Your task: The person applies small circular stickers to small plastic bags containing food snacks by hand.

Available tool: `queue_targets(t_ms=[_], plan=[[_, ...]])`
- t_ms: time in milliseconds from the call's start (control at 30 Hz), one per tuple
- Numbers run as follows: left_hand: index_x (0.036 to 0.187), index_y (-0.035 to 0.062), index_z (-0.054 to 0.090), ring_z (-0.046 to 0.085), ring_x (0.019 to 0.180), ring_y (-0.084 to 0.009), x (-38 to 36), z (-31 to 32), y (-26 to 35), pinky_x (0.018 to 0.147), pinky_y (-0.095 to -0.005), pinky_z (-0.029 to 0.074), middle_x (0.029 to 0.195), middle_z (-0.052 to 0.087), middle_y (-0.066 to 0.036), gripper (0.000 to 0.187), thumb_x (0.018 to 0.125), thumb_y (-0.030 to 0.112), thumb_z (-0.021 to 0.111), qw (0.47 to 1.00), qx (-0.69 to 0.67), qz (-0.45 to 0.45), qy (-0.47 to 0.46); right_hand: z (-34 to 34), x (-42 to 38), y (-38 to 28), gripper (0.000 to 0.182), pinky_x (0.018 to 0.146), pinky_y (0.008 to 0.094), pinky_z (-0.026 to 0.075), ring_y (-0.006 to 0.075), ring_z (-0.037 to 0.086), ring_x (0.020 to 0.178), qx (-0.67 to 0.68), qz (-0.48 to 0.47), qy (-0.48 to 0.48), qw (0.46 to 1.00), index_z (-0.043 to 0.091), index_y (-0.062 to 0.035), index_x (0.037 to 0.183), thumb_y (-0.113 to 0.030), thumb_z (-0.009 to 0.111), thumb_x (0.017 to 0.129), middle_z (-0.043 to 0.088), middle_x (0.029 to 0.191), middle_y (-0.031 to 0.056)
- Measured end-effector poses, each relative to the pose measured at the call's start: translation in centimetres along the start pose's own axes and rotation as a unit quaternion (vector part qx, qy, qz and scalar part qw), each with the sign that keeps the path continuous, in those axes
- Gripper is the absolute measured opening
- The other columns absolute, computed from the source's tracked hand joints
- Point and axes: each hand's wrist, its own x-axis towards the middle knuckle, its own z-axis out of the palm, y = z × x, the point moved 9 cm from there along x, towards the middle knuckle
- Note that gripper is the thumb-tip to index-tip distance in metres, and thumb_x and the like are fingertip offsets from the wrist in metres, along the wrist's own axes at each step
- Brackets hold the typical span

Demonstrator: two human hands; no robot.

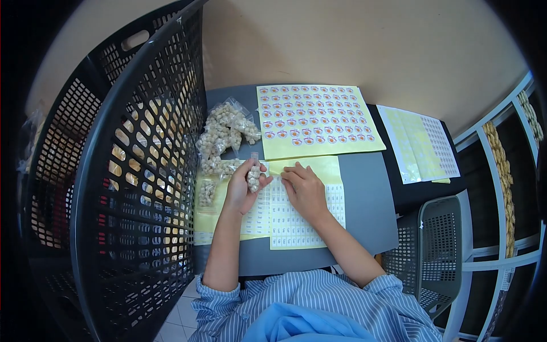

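My left hand [244,188] is wrapped round a small clear packet of whitish pieces [254,178], held upright above the label sheets. Just to its right, my right hand [302,185] rests over the upper part of a sheet of small printed labels [302,231], its fingertips pinched together near the sheet's yellow backing. Whatever those fingertips hold is too small to make out. Several filled packets [222,134] lie heaped behind my left hand, and another packet [206,194] lies on the yellow sheet to the left.
A large dark perforated basket [85,188] stands at the left. Round stickers cover a yellow sheet [319,147] at the back of the grey table [370,194]. More sheets [419,142] lie to the right, above a grey basket [441,245], beside a metal rack [513,262].
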Motion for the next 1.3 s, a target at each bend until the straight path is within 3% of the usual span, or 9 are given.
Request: queue_targets(t_ms=[233,400,433,600,733,900,1100,1200,1300], plan=[[0.085,0.0053,0.048,0.053,0.060,-0.0100,-0.2,0.2,0.5,0.069,-0.0284,0.048,0.078,0.053,-0.004,0.022,0.091,0.024,0.037,0.993,0.101,0.054,0.029,-1.2,0.0,-0.1,0.009,0.083,0.0443,0.043,0.0320,0.056,0.092,0.059,-0.009,0.009,0.998,0.060,-0.0034,0.081,-0.004,0.060,0.072,0.059,0.085,0.0092],[0.082,0.0045,0.051,0.051,0.063,-0.0085,-0.7,2.0,0.8,0.061,-0.0227,0.044,0.075,0.054,-0.003,0.024,0.091,0.024,0.039,0.952,0.287,0.110,-0.017,-4.7,0.2,0.5,0.033,0.076,0.0341,0.046,0.0253,0.058,0.084,0.182,0.012,0.129,0.975,0.050,-0.0021,0.106,-0.004,0.060,0.075,0.057,0.088,0.0125],[0.082,0.0040,0.052,0.050,0.064,-0.0069,-1.0,2.7,1.0,0.061,-0.0213,0.042,0.075,0.055,-0.002,0.023,0.090,0.022,0.041,0.926,0.348,0.139,-0.033,-3.1,0.2,1.8,0.050,0.072,0.0301,0.046,0.0185,0.058,0.081,0.251,0.035,0.080,0.964,0.038,-0.0026,0.120,-0.005,0.061,0.075,0.058,0.087,0.0108],[0.081,0.0032,0.054,0.047,0.070,-0.0036,-1.3,3.5,-0.1,0.066,-0.0190,0.038,0.076,0.055,0.001,0.020,0.088,0.019,0.046,0.886,0.446,0.101,-0.075,-0.1,-0.2,2.5,0.068,0.069,0.0233,0.045,0.0111,0.056,0.076,0.463,0.138,-0.023,0.875,0.022,-0.0031,0.130,-0.002,0.062,0.075,0.058,0.085,0.0081],[0.094,0.0056,0.052,0.046,0.063,-0.0018,-2.0,3.8,0.6,0.055,-0.0179,0.040,0.076,0.054,0.001,0.015,0.084,0.017,0.053,0.933,0.355,0.061,-0.013,0.2,-0.6,3.6,0.063,0.066,0.0226,0.048,0.0125,0.059,0.072,0.502,0.216,-0.016,0.837,0.024,-0.0015,0.127,0.002,0.060,0.076,0.057,0.082,0.0082],[0.103,0.0043,0.048,0.052,0.068,-0.0058,-1.1,3.0,-0.5,0.058,-0.0198,0.043,0.084,0.057,-0.002,0.028,0.080,0.015,0.059,0.970,0.236,0.032,-0.048,0.0,-0.9,3.9,0.057,0.063,0.0232,0.051,0.0152,0.061,0.072,0.548,0.275,0.011,0.790,0.026,-0.0009,0.123,0.004,0.057,0.076,0.056,0.082,0.0086],[0.105,0.0037,0.042,0.057,0.087,-0.0139,-0.9,3.5,-1.0,0.069,-0.0256,0.049,0.099,0.056,-0.008,0.026,0.082,0.008,0.054,0.978,0.192,0.034,-0.074,-0.1,-0.8,3.4,0.053,0.063,0.0223,0.049,0.0146,0.061,0.073,0.516,0.239,0.008,0.823,0.029,-0.0034,0.123,0.003,0.057,0.077,0.055,0.085,0.0083],[0.105,0.0044,0.041,0.058,0.088,-0.0157,-1.0,3.6,-1.0,0.072,-0.0272,0.050,0.100,0.056,-0.010,0.027,0.082,0.007,0.054,0.980,0.185,0.029,-0.067,-1.4,-0.4,3.4,0.036,0.064,0.0230,0.047,0.0143,0.057,0.082,0.425,0.170,0.048,0.888,0.044,-0.0033,0.111,-0.002,0.058,0.078,0.052,0.093,0.0085],[0.104,0.0053,0.042,0.059,0.089,-0.0166,-1.1,3.4,-1.0,0.072,-0.0269,0.051,0.098,0.058,-0.010,0.025,0.082,0.007,0.054,0.978,0.202,0.028,-0.054,-3.0,0.1,3.3,0.007,0.074,0.0295,0.042,0.0183,0.050,0.094,0.334,0.107,0.065,0.934,0.058,-0.0026,0.079,-0.010,0.059,0.077,0.048,0.104,0.0082]])
